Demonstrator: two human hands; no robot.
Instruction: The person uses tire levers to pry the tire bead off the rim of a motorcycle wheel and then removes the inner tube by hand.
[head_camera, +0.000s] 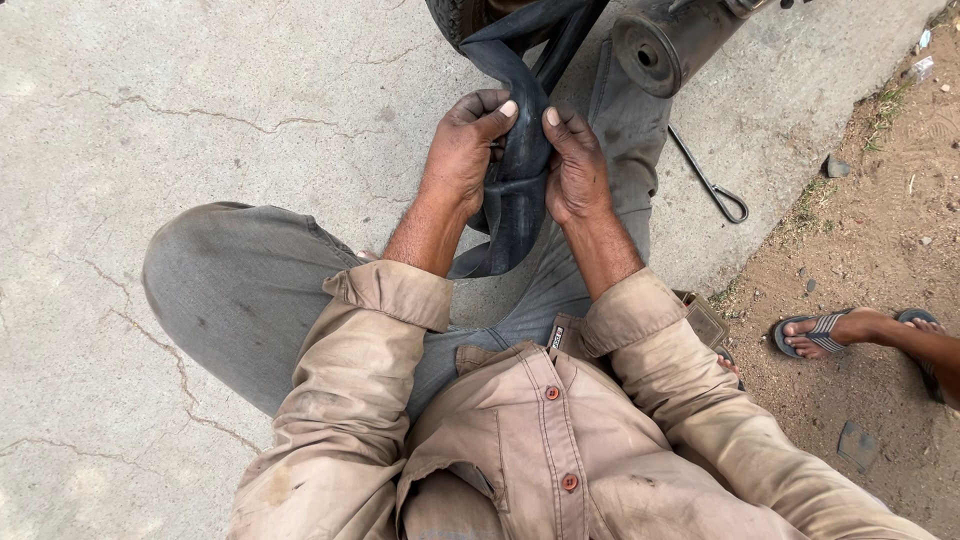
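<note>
A flat black rubber inner tube hangs down from the top of the view over my lap. My left hand grips its left edge, thumb pressed on the rubber. My right hand grips its right edge, thumb up beside the other. Both hands pinch the same stretch of tube between them. The tube's upper part runs to a tyre at the top edge, mostly out of view. I sit on cracked concrete in grey trousers and a tan shirt.
A dark metal cylinder lies at the top right. A thin bent metal tool with a loop end rests on the concrete. Bare dirt lies to the right, where another person's sandalled foot stands.
</note>
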